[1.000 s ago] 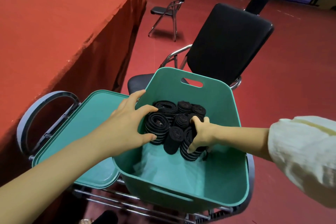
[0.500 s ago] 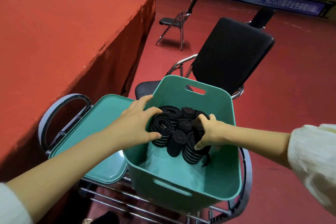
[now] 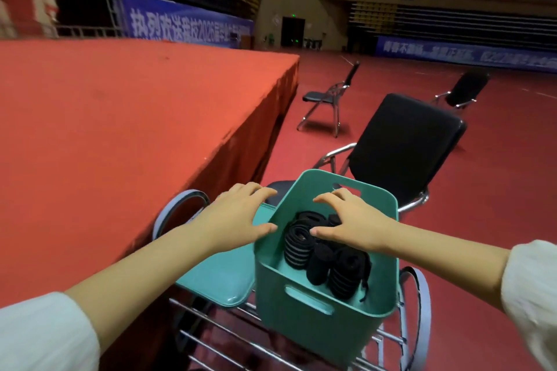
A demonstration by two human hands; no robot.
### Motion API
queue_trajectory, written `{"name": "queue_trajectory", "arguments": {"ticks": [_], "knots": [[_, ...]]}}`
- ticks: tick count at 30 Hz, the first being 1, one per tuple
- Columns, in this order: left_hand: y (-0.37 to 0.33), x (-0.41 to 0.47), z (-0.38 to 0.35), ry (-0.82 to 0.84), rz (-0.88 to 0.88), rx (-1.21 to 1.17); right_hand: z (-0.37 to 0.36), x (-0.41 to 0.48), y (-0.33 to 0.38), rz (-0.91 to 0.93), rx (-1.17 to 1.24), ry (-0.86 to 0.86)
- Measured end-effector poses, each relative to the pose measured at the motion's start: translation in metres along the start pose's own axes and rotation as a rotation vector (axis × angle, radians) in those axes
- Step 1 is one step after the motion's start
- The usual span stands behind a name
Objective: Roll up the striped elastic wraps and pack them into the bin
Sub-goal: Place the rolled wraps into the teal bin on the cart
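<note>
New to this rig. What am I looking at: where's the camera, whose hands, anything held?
No robot here: a person works with bare hands, and the single camera sits on their head, looking forward and down. The left hand and right hand hover open with fingers spread, holding nothing. Under the right hand is a teal plastic bin with black-and-grey striped rolled elastic wraps packed inside. A flat teal lid lies beside it on a metal wire rack. A black padded folding chair stands behind.

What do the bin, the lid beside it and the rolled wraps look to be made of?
Bin: probably moulded plastic, teal, smooth semi-matte, with cut-out handle slots. Lid: seemingly the same teal plastic; its rim catches a sheen. Rolled wraps: likely woven elastic fabric, matte black with pale stripes, layers showing at the ends.
</note>
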State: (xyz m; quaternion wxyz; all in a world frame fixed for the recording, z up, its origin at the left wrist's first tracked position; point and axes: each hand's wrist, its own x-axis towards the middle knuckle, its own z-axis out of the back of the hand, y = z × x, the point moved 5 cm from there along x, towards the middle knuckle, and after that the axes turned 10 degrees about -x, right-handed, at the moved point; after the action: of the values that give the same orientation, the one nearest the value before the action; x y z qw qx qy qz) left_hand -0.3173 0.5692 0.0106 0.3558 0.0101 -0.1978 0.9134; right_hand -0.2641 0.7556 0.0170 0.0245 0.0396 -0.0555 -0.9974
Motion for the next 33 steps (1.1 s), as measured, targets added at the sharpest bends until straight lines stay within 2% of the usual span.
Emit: {"name": "queue_trajectory", "arguments": {"ticks": [8,19,26,33], "knots": [[0.044,-0.106,0.08,-0.135,0.177,0.128,0.028,0.008,0.126,0.262,-0.009,-0.116],[0.096,-0.35,0.177,-0.375,0.7,0.263,0.033,-0.006,0.383,0.82,0.042,-0.16],[0.066,-0.552,0.173,-0.54,1.128,0.326,-0.012,-0.101,0.558,1.236,0.083,-0.063],[0.003,-0.709,0.122,-0.601,1.479,0.333,-0.071,-0.238,0.665,1.582,0.153,0.076]]}}
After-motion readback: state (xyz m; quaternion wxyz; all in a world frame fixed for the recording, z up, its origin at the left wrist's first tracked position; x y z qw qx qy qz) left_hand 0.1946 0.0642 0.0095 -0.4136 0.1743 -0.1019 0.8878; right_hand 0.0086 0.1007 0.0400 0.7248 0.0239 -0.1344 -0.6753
